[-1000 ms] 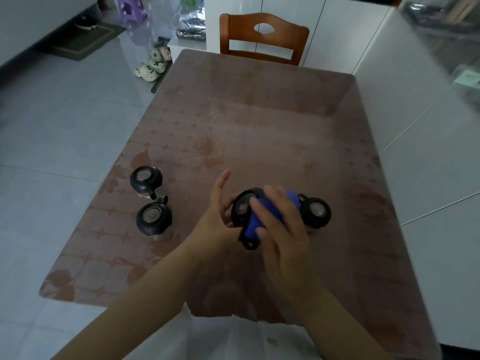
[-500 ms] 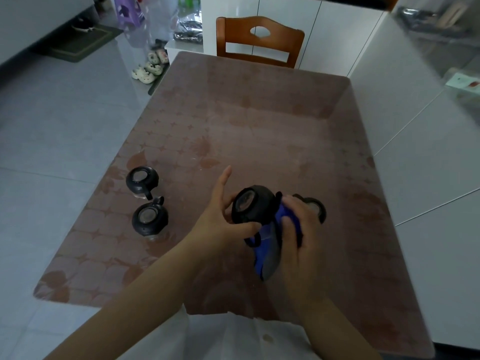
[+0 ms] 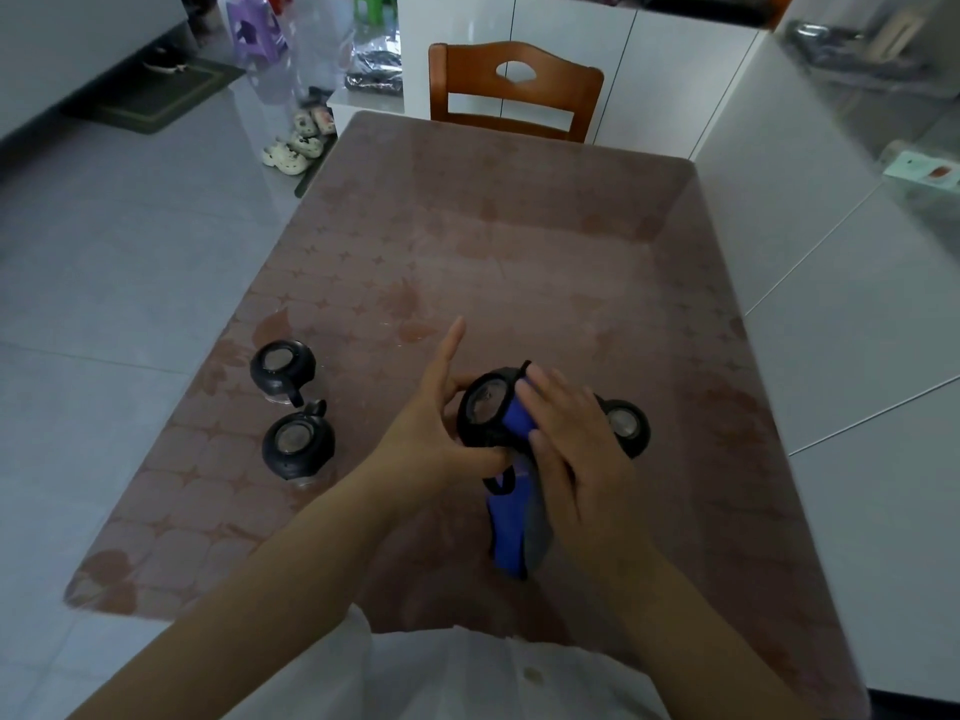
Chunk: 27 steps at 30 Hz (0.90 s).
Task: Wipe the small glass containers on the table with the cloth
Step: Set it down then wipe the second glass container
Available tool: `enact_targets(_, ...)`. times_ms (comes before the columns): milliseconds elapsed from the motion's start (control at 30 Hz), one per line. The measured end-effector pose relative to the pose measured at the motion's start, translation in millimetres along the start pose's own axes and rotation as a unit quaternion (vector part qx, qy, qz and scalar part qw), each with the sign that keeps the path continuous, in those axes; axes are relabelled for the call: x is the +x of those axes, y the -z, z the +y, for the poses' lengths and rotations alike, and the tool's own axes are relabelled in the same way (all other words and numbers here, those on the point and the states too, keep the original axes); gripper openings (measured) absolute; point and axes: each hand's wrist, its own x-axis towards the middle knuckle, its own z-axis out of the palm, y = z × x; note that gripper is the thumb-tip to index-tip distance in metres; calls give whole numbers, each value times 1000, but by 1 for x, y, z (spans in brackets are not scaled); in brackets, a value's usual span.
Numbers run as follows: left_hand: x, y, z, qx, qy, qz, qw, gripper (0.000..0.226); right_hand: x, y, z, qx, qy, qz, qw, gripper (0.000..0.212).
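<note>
My left hand (image 3: 436, 433) holds a small glass container with a black lid (image 3: 485, 410) above the table, thumb and fingers around it, index finger sticking out. My right hand (image 3: 576, 449) presses a blue cloth (image 3: 511, 522) against the container's right side; the cloth's tail hangs down below it. Another black-lidded container (image 3: 626, 423) stands just right of my right hand, partly hidden by it. Two more black-lidded containers stand at the left: one (image 3: 282, 367) farther, one (image 3: 297, 443) nearer.
The table (image 3: 519, 262) has a brownish patterned cover under glass. A wooden chair (image 3: 514, 90) stands at its far end. White cabinets run along the right. Shoes (image 3: 296, 142) and a purple stool (image 3: 257, 28) sit on the tiled floor at far left.
My right hand slid the cloth from over the container's top to its right side, and the cloth's tail now hangs lower. My left hand keeps hold of the container.
</note>
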Motion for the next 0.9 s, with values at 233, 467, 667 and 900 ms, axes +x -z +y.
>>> enact_targets(233,-1,-1,2,25,-31,-27,999,115,4,-3,-10,93,-50,32,994,39)
enact_targets(467,-2,2,3,39,-63,-106,992,119,10,17,-9,307,-284,0,908,35)
enact_targets(667,2,4,-1,-36,-31,-103,994,114,-7,12,-17,278,-225,8,934,34)
enact_targets(900,1,-12,-10,-78,-3,-40,996,70,-7,0,-22,161,-120,40,979,41)
